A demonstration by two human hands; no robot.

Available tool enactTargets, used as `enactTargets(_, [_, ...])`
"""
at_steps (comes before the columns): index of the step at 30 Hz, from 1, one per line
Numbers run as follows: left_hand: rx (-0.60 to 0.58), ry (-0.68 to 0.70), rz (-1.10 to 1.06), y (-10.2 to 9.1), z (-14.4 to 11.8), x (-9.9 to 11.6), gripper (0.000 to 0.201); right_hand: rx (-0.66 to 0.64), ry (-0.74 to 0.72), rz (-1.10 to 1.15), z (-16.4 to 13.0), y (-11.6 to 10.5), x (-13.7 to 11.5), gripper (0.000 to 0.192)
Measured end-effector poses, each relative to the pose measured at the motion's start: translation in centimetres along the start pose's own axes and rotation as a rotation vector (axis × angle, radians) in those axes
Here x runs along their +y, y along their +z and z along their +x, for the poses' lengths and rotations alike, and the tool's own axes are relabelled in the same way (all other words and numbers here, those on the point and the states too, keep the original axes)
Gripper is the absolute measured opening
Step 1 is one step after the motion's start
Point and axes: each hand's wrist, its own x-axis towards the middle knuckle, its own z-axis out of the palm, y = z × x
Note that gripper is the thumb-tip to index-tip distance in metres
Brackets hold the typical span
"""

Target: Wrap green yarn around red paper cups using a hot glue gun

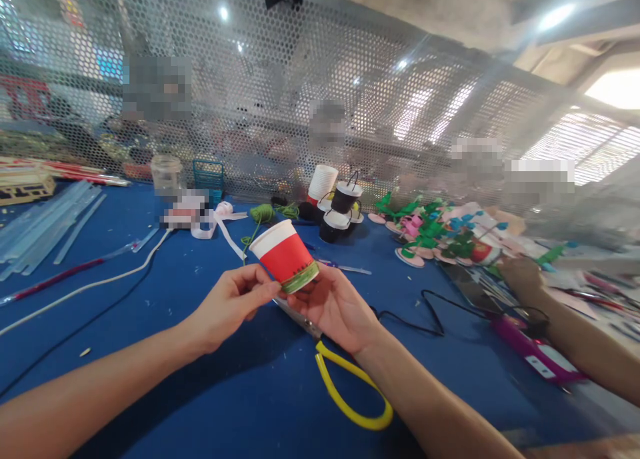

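Both my hands hold a small red paper cup (283, 254) above the blue table (200, 379). The cup has a white rim, is tilted with its mouth toward the upper left, and carries a green ribbon band around its base. My left hand (231, 304) pinches the cup's lower side with thumb and fingers. My right hand (334, 306) cups the base from below and the right. Yellow-handled scissors (345, 386) lie on the table under my right hand and wrist.
A perforated metal screen (320, 99) closes the table's far edge. Ribbon spools (336, 206), green cord (264, 214), glue sticks (40, 226), a white cable (90, 286) and a pile of finished decorations (440, 236) lie about. Another person's arm (575, 332) reaches in at the right near a purple tool (535, 356).
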Motion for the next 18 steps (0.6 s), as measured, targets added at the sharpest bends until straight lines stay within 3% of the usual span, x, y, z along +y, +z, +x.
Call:
enactTargets(7, [-0.040,-0.050,-0.037,-0.15,0.18,0.09,0.033,0.029,0.021,-0.018,-0.09,0.08,-0.01,0.018])
enactTargets(11, [0.007,-0.072,-0.030,-0.22,0.36,0.34,0.038,0.014,0.067,-0.044,-0.07,0.13,-0.04,0.020])
enactTargets(16, [-0.010,-0.112,-0.041,-0.24,0.54,0.07,0.055,-0.004,0.100,-0.064,0.12,0.00,0.02,0.024])
enactTargets(18, [-0.007,-0.101,-0.021,-0.26,0.54,-0.13,0.048,0.007,0.096,-0.070,0.17,-0.04,0.05,0.024])
